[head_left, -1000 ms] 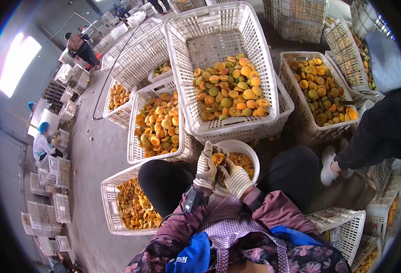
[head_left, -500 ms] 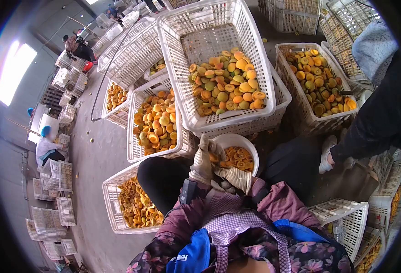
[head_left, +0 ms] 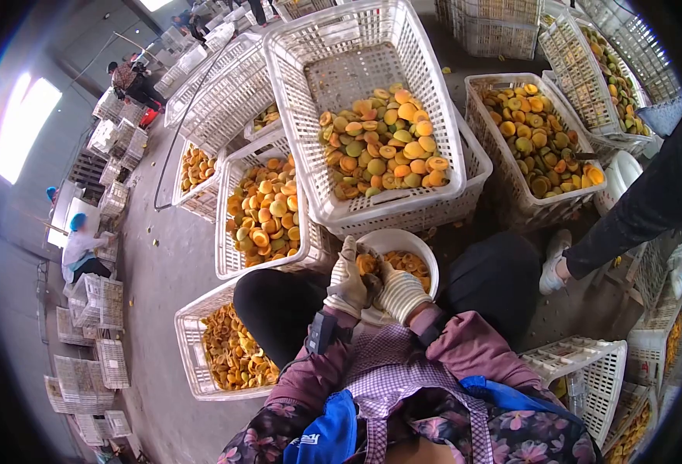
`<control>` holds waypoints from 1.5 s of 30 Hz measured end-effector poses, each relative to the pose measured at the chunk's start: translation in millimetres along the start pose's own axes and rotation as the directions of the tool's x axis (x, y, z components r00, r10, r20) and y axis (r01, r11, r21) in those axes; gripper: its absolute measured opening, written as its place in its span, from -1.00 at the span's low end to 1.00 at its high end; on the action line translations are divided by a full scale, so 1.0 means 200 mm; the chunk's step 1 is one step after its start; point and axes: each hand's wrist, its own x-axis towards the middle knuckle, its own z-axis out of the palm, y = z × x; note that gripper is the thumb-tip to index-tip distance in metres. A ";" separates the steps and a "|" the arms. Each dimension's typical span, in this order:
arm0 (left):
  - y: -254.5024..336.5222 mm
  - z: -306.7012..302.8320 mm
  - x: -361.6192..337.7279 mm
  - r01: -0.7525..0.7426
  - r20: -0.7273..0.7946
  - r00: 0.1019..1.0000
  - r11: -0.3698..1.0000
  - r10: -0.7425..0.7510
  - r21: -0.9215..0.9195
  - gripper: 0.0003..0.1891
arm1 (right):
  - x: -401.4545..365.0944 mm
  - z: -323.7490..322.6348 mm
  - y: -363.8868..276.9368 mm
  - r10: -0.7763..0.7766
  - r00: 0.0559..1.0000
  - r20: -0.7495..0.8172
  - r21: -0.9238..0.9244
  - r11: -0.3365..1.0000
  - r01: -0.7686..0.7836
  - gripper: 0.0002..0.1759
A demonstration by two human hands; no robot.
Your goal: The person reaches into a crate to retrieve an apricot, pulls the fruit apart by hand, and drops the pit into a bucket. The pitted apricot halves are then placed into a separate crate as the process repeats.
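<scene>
Both of my hands wear striped knit gloves and meet above a white bucket (head_left: 434,267) between my knees. Pieces of pitted orange fruit (head_left: 410,265) lie in the bucket. My left hand (head_left: 346,283) is closed around an apricot (head_left: 367,264), its thumb side upward. My right hand (head_left: 401,292) is curled close against the fruit from the other side; what its fingers hold is hidden. Just ahead, a large white crate (head_left: 321,174) contains halved apricots (head_left: 387,143) and rests on another crate.
Fruit-filled crates stand to the left (head_left: 225,232), at the lower left (head_left: 190,348) and to the right (head_left: 472,108). A person's leg (head_left: 627,224) and shoe (head_left: 555,263) are close on my right. Crates stack at the lower right (head_left: 611,371). Other people work farther left.
My right hand has risen and turned toward the apricot in my left hand. At right, the person's upper body has moved out of the way, uncovering a fruit crate and white bucket.
</scene>
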 end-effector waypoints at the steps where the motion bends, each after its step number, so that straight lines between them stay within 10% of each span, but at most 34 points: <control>1: 0.00 0.04 0.01 0.058 -0.105 0.992 0.995 -0.066 -0.084 -0.72 | 0.00 0.00 -0.01 0.025 0.999 0.026 -0.013 1.000 -0.025 -0.44; 9: 0.00 0.06 -0.01 -0.044 0.000 0.999 0.992 0.044 -0.116 -0.66 | 0.02 0.14 0.09 -0.012 0.993 0.119 0.104 0.995 -0.001 -0.41; 12: 0.04 0.05 0.00 0.025 0.115 0.993 0.998 -0.019 -0.050 -0.54 | -0.01 0.13 0.10 -0.386 0.922 -0.041 0.109 0.915 0.388 -0.49; 13: 0.06 0.06 -0.01 0.079 0.144 0.986 0.997 -0.079 0.009 -0.45 | -0.03 0.06 0.07 -0.193 0.962 0.192 0.523 0.850 0.066 -0.56; 15: 0.09 0.10 -0.02 0.090 0.102 0.991 0.996 -0.089 -0.005 -0.44 | -0.06 -0.05 0.03 -0.091 0.780 0.619 0.729 0.437 -0.527 -0.69; 20: 0.21 0.01 0.10 0.040 -0.072 0.996 0.961 -0.061 -0.274 -0.50 | -0.06 0.00 0.02 -0.159 0.721 0.674 0.724 0.336 -0.603 -0.66; 23: 0.43 -0.04 0.23 -0.217 -0.167 0.976 0.685 0.139 -0.695 -0.56 | -0.03 0.06 0.03 0.087 0.829 0.552 0.689 0.513 -0.512 -0.54; 26: 0.49 -0.03 0.42 -0.242 -0.084 0.957 0.603 0.278 -0.760 -0.58 | 0.03 0.06 0.06 0.216 0.816 0.537 0.719 0.388 -0.576 -0.48; 28: 0.35 0.00 0.68 -0.240 0.087 0.951 0.889 0.295 -0.391 -0.56 | 0.09 0.12 0.11 0.244 0.856 0.455 0.779 0.357 -0.516 -0.53; 29: 0.26 0.01 0.83 -0.317 0.152 0.943 0.938 0.296 0.140 -0.54 | 0.12 0.18 0.14 0.269 0.883 0.384 0.827 0.324 -0.459 -0.58; 30: 0.18 0.01 1.01 -0.348 0.251 0.937 0.571 0.243 0.744 -0.52 | 0.15 0.21 0.14 0.289 0.904 0.315 0.869 0.295 -0.397 -0.63; 32: -0.02 0.03 1.24 -0.275 0.252 0.951 -0.120 -0.177 0.954 -0.47 | 0.14 0.16 0.08 0.339 0.893 0.295 0.907 0.193 -0.373 -0.69; 33: -0.09 0.04 1.31 -0.285 0.208 0.925 -0.219 -0.317 0.933 -0.44 | 0.12 0.12 0.05 0.339 0.871 0.355 0.887 0.170 -0.428 -0.69; 36: 0.00 0.14 1.17 -0.147 0.104 0.967 -0.174 -0.233 0.974 -0.33 | 0.13 0.10 0.06 0.329 0.867 0.374 0.879 0.172 -0.444 -0.64; 41: 0.15 0.15 0.81 -0.369 0.390 0.909 0.154 -0.146 0.917 -0.68 | 0.17 0.21 0.17 0.290 0.957 0.001 0.943 0.319 -0.098 -0.59; 42: 0.08 0.09 0.70 -0.251 0.404 0.912 0.689 -0.066 0.680 -0.75 | 0.18 0.19 0.17 0.269 0.952 -0.143 0.930 0.366 0.036 -0.52; 43: 0.13 0.15 0.53 0.018 0.284 0.950 0.934 -0.127 0.356 -0.75 | 0.20 0.19 0.21 0.247 0.959 -0.137 0.868 0.496 -0.003 -0.49; 45: 0.08 0.14 0.33 0.094 0.350 0.935 0.992 -0.058 -0.086 -0.83 | 0.18 0.14 0.14 0.121 0.966 -0.230 0.771 0.628 0.105 -0.50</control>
